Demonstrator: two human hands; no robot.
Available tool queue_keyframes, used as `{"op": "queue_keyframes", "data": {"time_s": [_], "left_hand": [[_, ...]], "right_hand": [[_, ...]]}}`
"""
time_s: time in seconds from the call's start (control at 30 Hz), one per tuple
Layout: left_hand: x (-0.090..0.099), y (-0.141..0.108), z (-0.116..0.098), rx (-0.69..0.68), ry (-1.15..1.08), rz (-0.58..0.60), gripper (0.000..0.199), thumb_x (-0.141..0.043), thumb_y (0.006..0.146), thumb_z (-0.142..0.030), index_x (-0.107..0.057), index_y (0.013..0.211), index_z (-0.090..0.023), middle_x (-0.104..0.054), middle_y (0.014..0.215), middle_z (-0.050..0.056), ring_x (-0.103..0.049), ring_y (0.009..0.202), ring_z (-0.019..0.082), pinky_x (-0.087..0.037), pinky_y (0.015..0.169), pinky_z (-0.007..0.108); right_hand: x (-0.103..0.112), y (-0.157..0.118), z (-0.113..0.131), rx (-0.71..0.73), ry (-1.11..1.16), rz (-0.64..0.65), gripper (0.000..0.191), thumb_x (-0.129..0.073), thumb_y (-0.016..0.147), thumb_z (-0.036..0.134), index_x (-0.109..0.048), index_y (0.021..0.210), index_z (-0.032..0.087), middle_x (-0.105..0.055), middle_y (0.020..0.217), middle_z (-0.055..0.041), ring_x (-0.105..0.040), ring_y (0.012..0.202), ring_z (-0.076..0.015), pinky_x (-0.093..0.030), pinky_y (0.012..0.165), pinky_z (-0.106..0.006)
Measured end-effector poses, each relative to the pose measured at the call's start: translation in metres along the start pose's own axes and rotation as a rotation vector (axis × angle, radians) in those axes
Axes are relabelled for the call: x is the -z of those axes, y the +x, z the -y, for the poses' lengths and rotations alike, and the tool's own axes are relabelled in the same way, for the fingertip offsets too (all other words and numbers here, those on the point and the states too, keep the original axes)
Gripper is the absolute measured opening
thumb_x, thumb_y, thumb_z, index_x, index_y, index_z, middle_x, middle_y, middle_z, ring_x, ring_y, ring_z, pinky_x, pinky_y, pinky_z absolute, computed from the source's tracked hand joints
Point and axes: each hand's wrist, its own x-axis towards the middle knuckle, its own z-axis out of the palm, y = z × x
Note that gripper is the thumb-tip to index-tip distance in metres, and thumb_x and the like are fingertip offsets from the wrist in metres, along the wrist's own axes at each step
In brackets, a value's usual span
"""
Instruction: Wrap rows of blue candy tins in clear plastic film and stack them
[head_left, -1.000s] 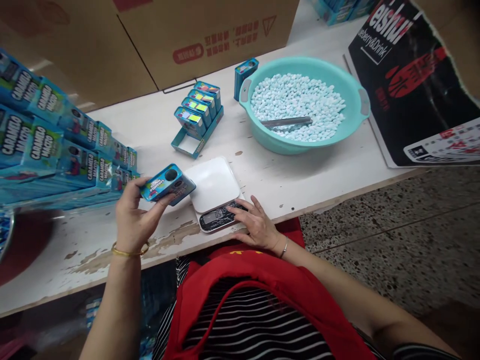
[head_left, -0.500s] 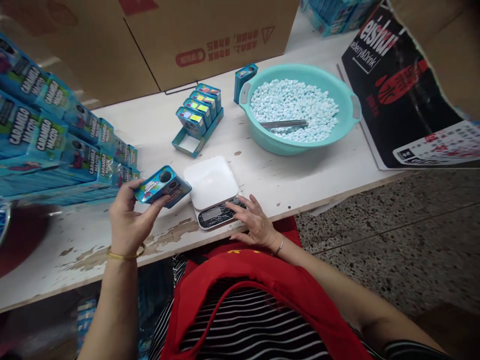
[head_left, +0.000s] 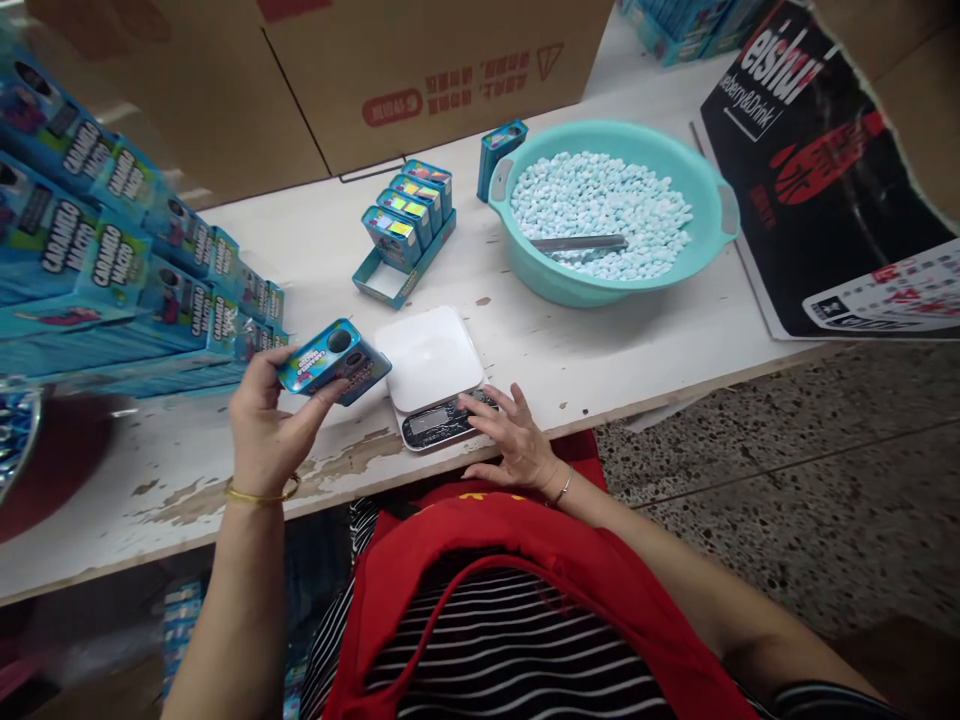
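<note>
My left hand [head_left: 274, 420] grips a blue candy tin [head_left: 335, 362] by its sides, tilted, just left of the scale and above the table. A white kitchen scale [head_left: 430, 360] lies near the table's front edge, its platform bare. On its black button panel rest the fingertips of my right hand [head_left: 517, 440], with the fingers spread. Beyond the scale, several small tins [head_left: 412, 213] stand in a blue display tray [head_left: 405, 290]. To the right is a turquoise basin [head_left: 585, 285] of pale blue candies [head_left: 600, 205], with a metal scoop [head_left: 577, 243] lying in them.
Wrapped stacks of blue candy boxes [head_left: 112, 260] fill the left side. A cardboard box [head_left: 450, 90] stands along the back, and a single blue tin [head_left: 499, 155] is behind the basin. A black printed carton [head_left: 810, 190] stands at right; a dark red bowl [head_left: 67, 450] at left.
The view has shifted slightly, so everything sits a little further right. My left hand still holds the tin, and my right fingers remain at the scale's buttons.
</note>
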Motion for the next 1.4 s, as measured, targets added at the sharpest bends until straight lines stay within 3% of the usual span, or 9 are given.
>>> {"op": "queue_keyframes", "data": {"time_s": [0.13, 0.23, 0.5, 1.4], "left_hand": [[0.003, -0.002, -0.002, -0.001, 0.031, 0.002, 0.046, -0.078, 0.068, -0.04, -0.057, 0.106, -0.025, -0.059, 0.09, 0.001, -0.058, 0.082, 0.021, -0.048, 0.075, 0.036], [0.004, -0.002, -0.001, 0.01, 0.051, -0.005, 0.047, -0.078, 0.068, -0.04, -0.057, 0.107, -0.026, -0.059, 0.091, 0.001, -0.058, 0.083, 0.021, -0.049, 0.076, 0.037], [0.003, 0.003, -0.007, -0.015, -0.016, -0.03, 0.044, -0.08, 0.066, -0.037, -0.059, 0.103, -0.025, -0.062, 0.093, 0.001, -0.058, 0.078, 0.018, -0.048, 0.071, 0.034], [-0.021, 0.031, -0.024, -0.179, -0.054, 0.042, 0.044, -0.081, 0.066, -0.03, -0.058, 0.103, -0.024, -0.061, 0.087, -0.001, -0.055, 0.076, 0.015, -0.044, 0.068, 0.028]], "right_hand": [[-0.004, -0.003, -0.002, -0.082, 0.028, -0.164, 0.071, -0.048, 0.083, 0.068, -0.027, 0.138, 0.029, -0.035, 0.149, -0.009, -0.021, 0.143, -0.0296, -0.015, 0.116, -0.062], [-0.003, -0.001, -0.001, -0.084, 0.051, -0.209, 0.069, -0.047, 0.086, 0.061, -0.022, 0.141, 0.029, -0.031, 0.151, -0.0092, -0.019, 0.143, -0.0296, -0.017, 0.115, -0.062], [-0.002, 0.003, 0.0, -0.095, 0.033, -0.244, 0.069, -0.039, 0.088, 0.067, -0.023, 0.141, 0.027, -0.034, 0.148, -0.0114, -0.023, 0.142, -0.0308, -0.021, 0.113, -0.063], [-0.003, 0.005, 0.001, -0.109, 0.094, -0.234, 0.074, -0.051, 0.086, 0.061, -0.019, 0.144, 0.029, -0.033, 0.15, -0.0096, -0.025, 0.141, -0.0313, -0.023, 0.112, -0.065]]}}
